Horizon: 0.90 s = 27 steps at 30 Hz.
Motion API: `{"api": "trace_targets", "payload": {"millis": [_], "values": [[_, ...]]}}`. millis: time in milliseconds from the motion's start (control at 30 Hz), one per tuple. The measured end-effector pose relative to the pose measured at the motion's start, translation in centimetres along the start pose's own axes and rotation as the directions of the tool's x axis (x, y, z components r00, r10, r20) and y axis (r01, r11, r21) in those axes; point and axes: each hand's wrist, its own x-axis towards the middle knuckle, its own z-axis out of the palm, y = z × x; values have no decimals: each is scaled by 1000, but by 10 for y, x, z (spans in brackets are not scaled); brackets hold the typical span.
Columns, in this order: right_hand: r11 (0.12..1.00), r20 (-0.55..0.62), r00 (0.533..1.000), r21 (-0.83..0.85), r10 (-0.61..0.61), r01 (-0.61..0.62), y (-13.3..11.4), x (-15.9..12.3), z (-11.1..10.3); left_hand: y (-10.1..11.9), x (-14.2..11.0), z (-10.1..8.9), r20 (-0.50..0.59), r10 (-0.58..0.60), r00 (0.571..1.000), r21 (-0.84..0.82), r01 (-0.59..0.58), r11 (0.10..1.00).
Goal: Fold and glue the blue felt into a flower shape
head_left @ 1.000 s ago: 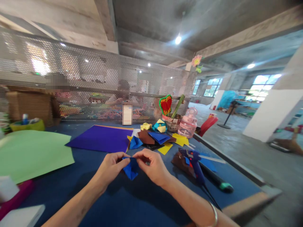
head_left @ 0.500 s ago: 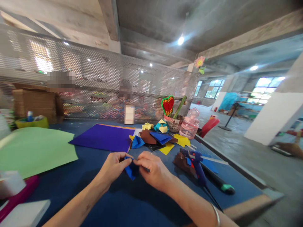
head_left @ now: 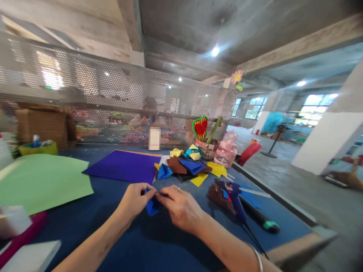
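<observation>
A small piece of folded blue paper hangs between my two hands above the dark blue tabletop. My left hand pinches its upper edge between thumb and forefinger. From the other side, my right hand is closed, thumb and forefinger together at the paper's upper right corner. The right fingers partly hide that corner. Beyond the hands lies a pile of folded paper pieces, among them a brown piece, a blue piece and a yellow piece.
Purple sheets and a large green sheet lie to the left. On the right a glue gun rests beside a black-and-green tool. A pink bottle and a basket stand before the perforated metal screen.
Both hands and the blue paper have shifted slightly left. The right hand has turned a little, its forefinger straighter along the paper's edge. Its grip stays near the corner.
</observation>
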Motion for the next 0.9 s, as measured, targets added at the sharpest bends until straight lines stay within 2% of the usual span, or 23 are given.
{"api": "trace_targets", "payload": {"millis": [100,167,267,367,467,600,733,833,900], "values": [[981,-131,979,138,156,-137,-2,2,0,5,-4,1,-81,41,996,81,-34,996],[934,-187,932,240,312,-264,-1,4,3,9,-8,1,-128,66,990,125,-50,991],[839,-177,854,363,489,-406,7,7,8,13,-12,2,-165,100,981,169,-71,983],[769,-144,797,407,586,-492,20,8,10,14,-13,2,-181,125,976,193,-90,977],[736,-90,775,396,626,-549,29,6,8,14,-13,2,-182,133,974,202,-96,975],[708,-24,752,357,659,-610,30,2,7,11,-11,1,-169,117,979,208,-80,975],[703,-44,730,311,682,-639,24,2,6,8,-9,1,-156,102,982,212,-68,975],[717,-71,737,313,672,-623,17,6,4,8,-8,3,-146,134,980,194,-104,975],[734,-56,765,334,642,-591,11,10,3,9,-9,4,-143,161,977,180,-135,974]]}}
